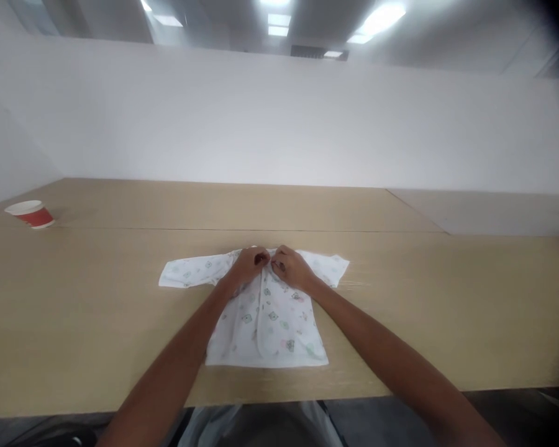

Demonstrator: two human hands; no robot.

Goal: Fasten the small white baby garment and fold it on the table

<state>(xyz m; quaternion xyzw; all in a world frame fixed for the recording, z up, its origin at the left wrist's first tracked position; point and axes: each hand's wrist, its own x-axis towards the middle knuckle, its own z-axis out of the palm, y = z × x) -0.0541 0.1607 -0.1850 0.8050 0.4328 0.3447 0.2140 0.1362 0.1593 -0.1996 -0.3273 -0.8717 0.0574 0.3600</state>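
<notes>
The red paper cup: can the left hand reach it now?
Probably yes, with a long stretch: the left hand is at the neck of the white printed shirt, and only its sleeve lies toward the red paper cup; nothing stands between.

No legible txt anywhere; print on red band of paper cup (pixel 30 215) too small to read.

Head-worn view, facing forward and down, over a wooden table (pixel 74 298), close behind its near edge

Paper cup (pixel 30 215) — well left of fingers (pixel 261 258)
</notes>
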